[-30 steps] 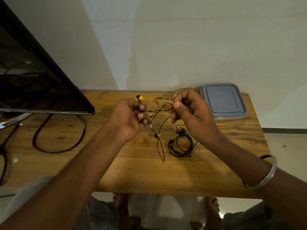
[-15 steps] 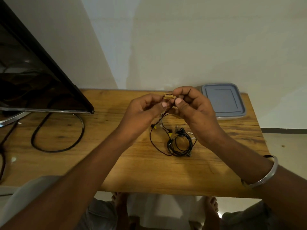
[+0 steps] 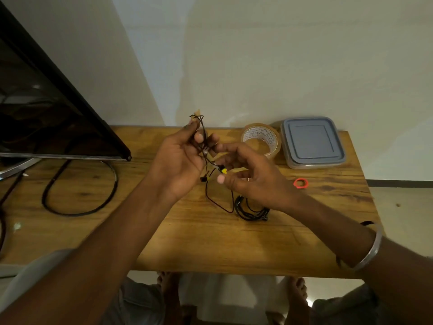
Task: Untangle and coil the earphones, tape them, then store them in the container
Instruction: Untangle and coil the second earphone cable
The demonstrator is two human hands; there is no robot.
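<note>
Change: hands have been drawn apart, the left raised.
Grip: red-black earphones (image 3: 224, 171) are clasped by the left hand (image 3: 180, 160) and pinched lower down by the right hand (image 3: 248, 178).
Done: black coil (image 3: 250, 208) laid on table (image 3: 187, 231).
Left: coiling, taping with tape roll (image 3: 260, 140), storing in lidded container (image 3: 312, 141).

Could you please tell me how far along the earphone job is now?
One black earphone coil already lies wound on the table. In hand: the left hand and right hand hold the yellow-tipped earphones, loose and uncoiled. Left: coiling, taping from the tape roll, storing in the lidded container.
</note>
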